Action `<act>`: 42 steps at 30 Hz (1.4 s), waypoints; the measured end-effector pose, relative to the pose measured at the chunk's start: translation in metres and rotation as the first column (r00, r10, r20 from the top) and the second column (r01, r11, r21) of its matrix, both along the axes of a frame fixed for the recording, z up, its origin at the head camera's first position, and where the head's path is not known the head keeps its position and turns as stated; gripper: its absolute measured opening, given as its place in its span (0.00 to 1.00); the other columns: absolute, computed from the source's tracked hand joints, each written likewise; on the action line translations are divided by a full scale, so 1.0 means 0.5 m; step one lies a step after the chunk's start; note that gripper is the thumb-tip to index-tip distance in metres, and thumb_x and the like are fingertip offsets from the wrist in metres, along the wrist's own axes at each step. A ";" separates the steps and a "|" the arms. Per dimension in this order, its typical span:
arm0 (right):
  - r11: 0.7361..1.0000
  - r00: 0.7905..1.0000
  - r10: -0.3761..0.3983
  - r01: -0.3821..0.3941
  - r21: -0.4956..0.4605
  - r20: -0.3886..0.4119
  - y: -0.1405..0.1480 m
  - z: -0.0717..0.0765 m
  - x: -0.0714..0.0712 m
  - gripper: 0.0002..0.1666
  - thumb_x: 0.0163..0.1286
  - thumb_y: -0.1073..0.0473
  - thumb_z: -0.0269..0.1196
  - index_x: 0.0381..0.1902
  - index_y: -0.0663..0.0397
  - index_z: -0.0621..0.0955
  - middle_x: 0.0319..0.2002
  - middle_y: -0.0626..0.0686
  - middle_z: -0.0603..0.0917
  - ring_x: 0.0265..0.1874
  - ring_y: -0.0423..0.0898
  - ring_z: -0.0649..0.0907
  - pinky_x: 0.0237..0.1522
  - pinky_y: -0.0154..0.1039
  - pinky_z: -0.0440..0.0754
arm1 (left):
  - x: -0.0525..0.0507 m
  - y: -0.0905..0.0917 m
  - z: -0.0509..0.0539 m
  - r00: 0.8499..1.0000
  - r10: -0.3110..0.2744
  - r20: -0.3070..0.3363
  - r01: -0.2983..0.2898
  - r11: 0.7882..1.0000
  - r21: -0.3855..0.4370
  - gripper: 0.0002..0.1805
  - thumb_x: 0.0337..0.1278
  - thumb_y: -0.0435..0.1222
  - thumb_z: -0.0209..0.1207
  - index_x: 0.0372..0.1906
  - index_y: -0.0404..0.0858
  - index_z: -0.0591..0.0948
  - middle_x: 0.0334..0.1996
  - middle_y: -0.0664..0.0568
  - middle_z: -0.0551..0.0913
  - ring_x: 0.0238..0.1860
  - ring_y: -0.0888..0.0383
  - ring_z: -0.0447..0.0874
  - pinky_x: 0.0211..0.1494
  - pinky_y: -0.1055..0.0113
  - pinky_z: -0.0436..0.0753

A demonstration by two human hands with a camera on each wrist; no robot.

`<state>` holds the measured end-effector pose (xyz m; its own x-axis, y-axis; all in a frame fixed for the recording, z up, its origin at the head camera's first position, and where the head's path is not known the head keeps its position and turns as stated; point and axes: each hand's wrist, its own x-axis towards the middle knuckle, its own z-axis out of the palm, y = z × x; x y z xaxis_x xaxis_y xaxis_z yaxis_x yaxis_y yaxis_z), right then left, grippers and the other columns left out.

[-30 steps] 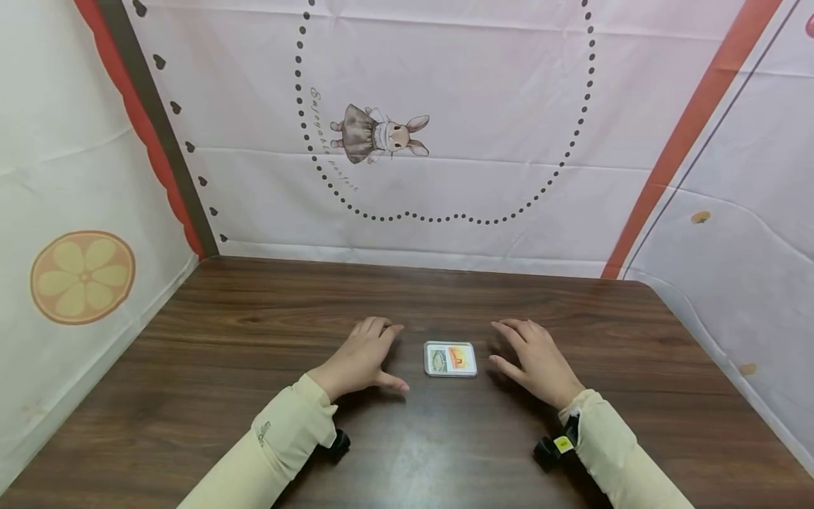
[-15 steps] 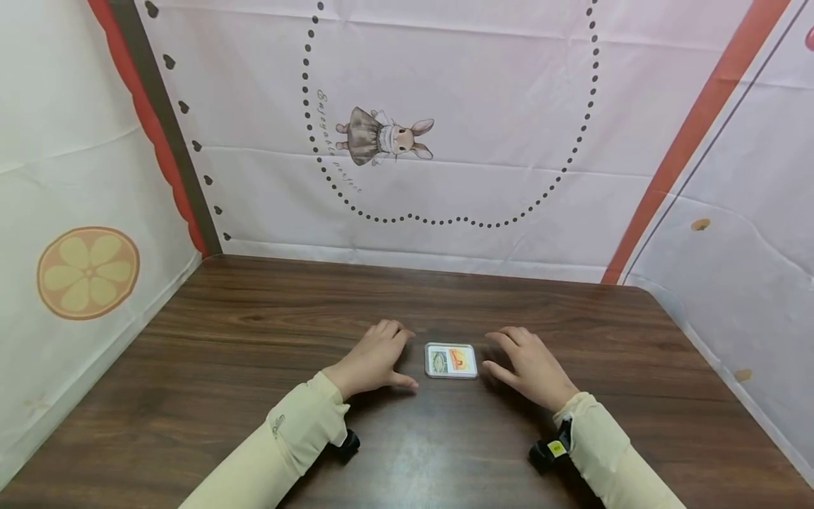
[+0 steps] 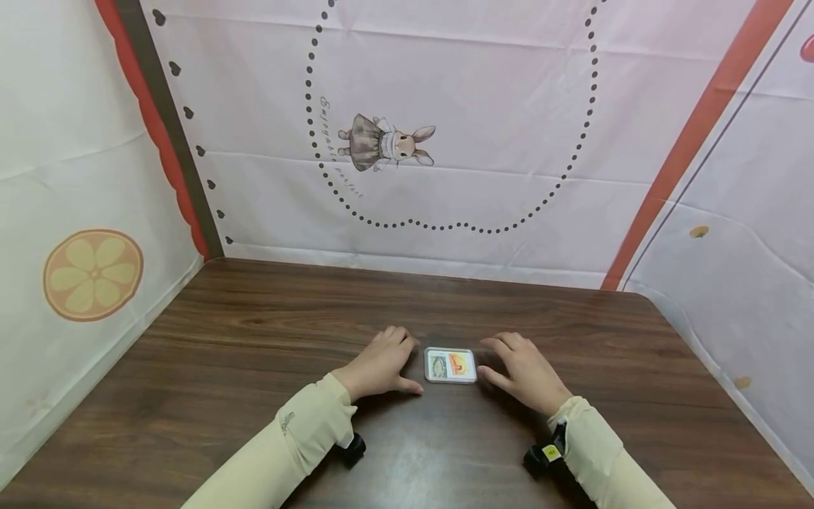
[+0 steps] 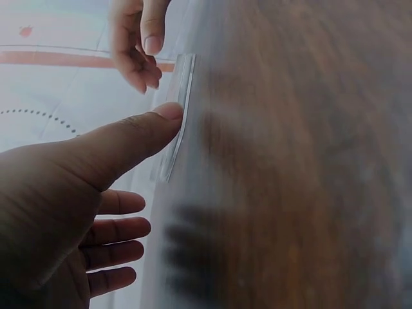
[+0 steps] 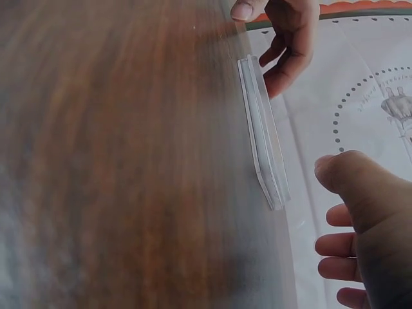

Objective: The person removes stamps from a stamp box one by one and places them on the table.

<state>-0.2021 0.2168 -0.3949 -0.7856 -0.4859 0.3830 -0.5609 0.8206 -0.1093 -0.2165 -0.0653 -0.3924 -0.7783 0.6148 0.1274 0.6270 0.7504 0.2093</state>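
A small flat clear plastic case (image 3: 450,365) lies on the brown wooden table (image 3: 254,311). Through its face show a white insert, a grey-green rounded picture and an orange-yellow one. To its left is my left hand (image 3: 381,364), thumb and fingers spread apart, holding nothing. My right hand (image 3: 526,371) stands on the other side in much the same pose, its thumb near the case's right edge. Seen edge-on in the right wrist view, the case (image 5: 264,135) has a gap between it and the right thumb (image 5: 347,170). In the left wrist view the left thumb (image 4: 141,135) overlaps the case's image.
A white printed cloth (image 3: 477,141) with a rabbit picture (image 3: 384,143) hangs behind the table. More cloth covers both sides, with an orange slice print (image 3: 93,275) on the left. Black wrist cameras (image 3: 540,459) sit below the cream sleeves (image 3: 594,442).
Both hands have moved inward, closer to the case from left and right. The case stays in its place on the table. The head view has shifted slightly.
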 end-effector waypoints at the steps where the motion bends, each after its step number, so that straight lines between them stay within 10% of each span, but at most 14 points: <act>1: 1.000 1.000 0.001 -0.001 0.000 0.001 0.000 -0.001 0.001 0.27 0.62 0.46 0.67 0.53 0.55 0.80 0.48 0.54 0.81 0.50 0.51 0.79 0.53 0.52 0.76 | 0.000 0.002 -0.001 1.000 -0.001 0.005 0.001 1.000 -0.003 0.42 0.46 0.59 0.67 0.60 0.34 0.74 0.53 0.45 0.75 0.56 0.49 0.71 0.63 0.53 0.70; 42: 0.999 0.999 0.043 -0.042 0.023 -0.022 -0.009 -0.013 -0.013 0.23 0.63 0.48 0.66 0.50 0.56 0.81 0.47 0.53 0.82 0.48 0.50 0.80 0.51 0.51 0.77 | -0.032 0.044 -0.004 0.999 -0.013 0.049 0.014 1.000 -0.018 0.37 0.46 0.58 0.67 0.57 0.36 0.77 0.52 0.46 0.74 0.57 0.49 0.70 0.67 0.52 0.66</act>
